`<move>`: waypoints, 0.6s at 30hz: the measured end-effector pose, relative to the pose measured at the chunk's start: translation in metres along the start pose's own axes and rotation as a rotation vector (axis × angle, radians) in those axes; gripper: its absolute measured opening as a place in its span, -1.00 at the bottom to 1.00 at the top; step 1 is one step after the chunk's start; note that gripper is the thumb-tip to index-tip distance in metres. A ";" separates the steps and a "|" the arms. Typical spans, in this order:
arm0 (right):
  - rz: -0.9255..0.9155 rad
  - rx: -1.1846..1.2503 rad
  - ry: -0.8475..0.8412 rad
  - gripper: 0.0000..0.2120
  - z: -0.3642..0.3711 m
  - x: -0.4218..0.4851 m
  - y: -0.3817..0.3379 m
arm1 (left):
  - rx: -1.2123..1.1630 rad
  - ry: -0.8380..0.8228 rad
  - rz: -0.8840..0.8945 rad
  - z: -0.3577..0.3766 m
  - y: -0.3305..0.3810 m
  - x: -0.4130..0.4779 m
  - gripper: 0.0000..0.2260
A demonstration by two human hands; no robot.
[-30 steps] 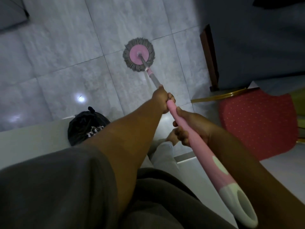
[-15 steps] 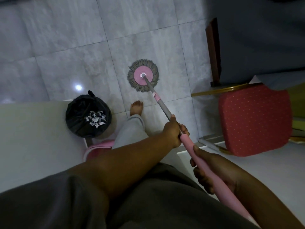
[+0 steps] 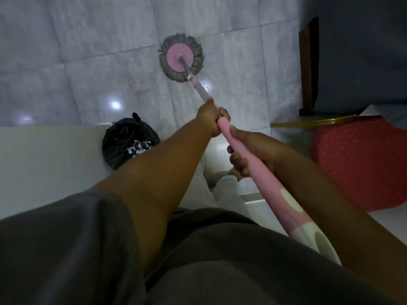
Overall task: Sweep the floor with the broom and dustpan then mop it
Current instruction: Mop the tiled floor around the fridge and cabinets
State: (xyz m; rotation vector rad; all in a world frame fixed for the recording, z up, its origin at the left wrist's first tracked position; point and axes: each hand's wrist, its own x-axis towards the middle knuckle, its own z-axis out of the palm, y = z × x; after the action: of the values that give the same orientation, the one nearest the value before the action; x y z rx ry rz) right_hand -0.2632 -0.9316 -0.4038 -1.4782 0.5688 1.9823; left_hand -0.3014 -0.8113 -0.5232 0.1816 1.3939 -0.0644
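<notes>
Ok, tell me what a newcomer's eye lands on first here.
The round mop head, pink disc ringed with grey strands, sits on the pale tiled floor at top centre. Both hands hold its pink handle, left hand ahead of right hand. A black bag sits left, a red chair seat right.
</notes>
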 end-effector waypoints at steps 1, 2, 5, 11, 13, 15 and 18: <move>-0.020 0.000 0.012 -0.53 0.007 0.004 -0.005 | -0.016 -0.009 -0.003 -0.003 0.008 0.001 -0.75; -0.045 0.001 0.032 -0.53 0.012 0.007 -0.008 | -0.028 -0.015 -0.005 -0.005 0.014 0.002 -0.75; -0.035 -0.062 0.033 -0.52 0.016 0.006 -0.004 | -0.031 -0.010 -0.015 -0.013 0.012 -0.002 -0.76; 0.106 -0.159 0.017 -0.44 -0.016 -0.021 0.057 | -0.086 0.050 -0.064 -0.037 -0.058 -0.025 -0.72; 0.135 -0.211 0.021 -0.40 -0.025 -0.032 0.077 | -0.130 0.038 -0.121 -0.049 -0.089 -0.033 -0.62; 0.150 -0.343 0.068 -0.47 -0.031 -0.042 0.088 | -0.183 0.021 -0.176 -0.056 -0.113 -0.037 -0.56; 0.191 -0.423 0.078 -0.46 -0.028 -0.049 0.080 | -0.289 0.025 -0.194 -0.059 -0.122 -0.036 -0.56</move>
State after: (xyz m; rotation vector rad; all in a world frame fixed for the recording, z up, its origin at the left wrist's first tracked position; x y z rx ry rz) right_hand -0.2885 -1.0185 -0.3660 -1.8150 0.3437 2.3049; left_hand -0.3837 -0.9242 -0.5086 -0.1940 1.4255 -0.0212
